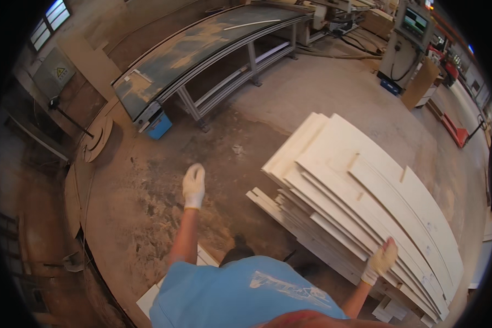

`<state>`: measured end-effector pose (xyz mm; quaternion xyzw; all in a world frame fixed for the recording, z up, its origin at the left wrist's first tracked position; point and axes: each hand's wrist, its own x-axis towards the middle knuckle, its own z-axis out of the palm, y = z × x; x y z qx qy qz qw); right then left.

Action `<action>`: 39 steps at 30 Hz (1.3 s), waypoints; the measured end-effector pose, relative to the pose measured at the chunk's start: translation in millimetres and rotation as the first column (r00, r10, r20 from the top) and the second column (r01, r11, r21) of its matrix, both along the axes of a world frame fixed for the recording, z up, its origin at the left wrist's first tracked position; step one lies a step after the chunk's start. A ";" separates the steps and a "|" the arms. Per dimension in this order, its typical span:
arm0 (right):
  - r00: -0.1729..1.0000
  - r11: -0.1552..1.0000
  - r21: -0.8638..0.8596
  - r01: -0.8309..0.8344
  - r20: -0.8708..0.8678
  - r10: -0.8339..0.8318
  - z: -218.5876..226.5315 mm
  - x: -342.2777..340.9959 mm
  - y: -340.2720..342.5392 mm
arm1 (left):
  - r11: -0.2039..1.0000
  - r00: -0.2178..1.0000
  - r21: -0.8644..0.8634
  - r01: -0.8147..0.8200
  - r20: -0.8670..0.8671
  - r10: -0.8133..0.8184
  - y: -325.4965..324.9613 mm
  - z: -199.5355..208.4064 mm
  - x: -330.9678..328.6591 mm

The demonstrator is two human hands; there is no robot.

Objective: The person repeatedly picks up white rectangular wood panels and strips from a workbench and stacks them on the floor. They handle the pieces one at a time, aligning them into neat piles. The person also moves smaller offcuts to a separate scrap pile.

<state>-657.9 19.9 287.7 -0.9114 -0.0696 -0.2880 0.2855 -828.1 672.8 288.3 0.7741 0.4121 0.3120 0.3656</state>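
Note:
My left hand (193,186), in a pale work glove, is held out over the floor with its fingers curled together and nothing visible in them. It is apart from the boards. My right hand (381,260), gloved the same way, is at the near side of a stack of pale boards (339,147). Its fingers are bent in over the boards' edges; whether they grip a board is hidden. The long flat boards lie in uneven layers, with narrower strips (377,180) on top. Lower boards (279,210) jut out toward my left.
A long conveyor table (175,60) with a dusty dark belt crosses the far left, a blue bin (159,127) under its end. A control cabinet (404,41) and a red pallet jack (455,131) stand far right. More white boards (147,300) lie by my left side.

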 end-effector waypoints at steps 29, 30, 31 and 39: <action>-0.098 -0.320 -0.057 -0.946 -0.890 0.446 -36.9 112.0 1100.5 | 0.595 0.906 -0.732 -0.334 -0.073 0.418 585.8 -173.9 -86.9; -0.117 -0.326 -0.059 -0.944 -0.862 0.494 -34.7 127.5 1129.6 | 0.661 0.900 -0.679 -0.320 -0.001 0.436 620.5 -175.4 -70.9; -0.159 -0.340 -0.042 -0.940 -0.825 0.542 -34.3 142.1 1157.9 | 0.635 0.883 -0.684 -0.360 -0.028 0.469 657.0 -176.3 -53.8; -0.022 -0.043 -0.002 -0.999 -0.835 0.549 -44.5 284.6 1373.0 | 0.790 0.903 -0.570 -0.226 0.180 0.389 1021.4 -183.0 117.5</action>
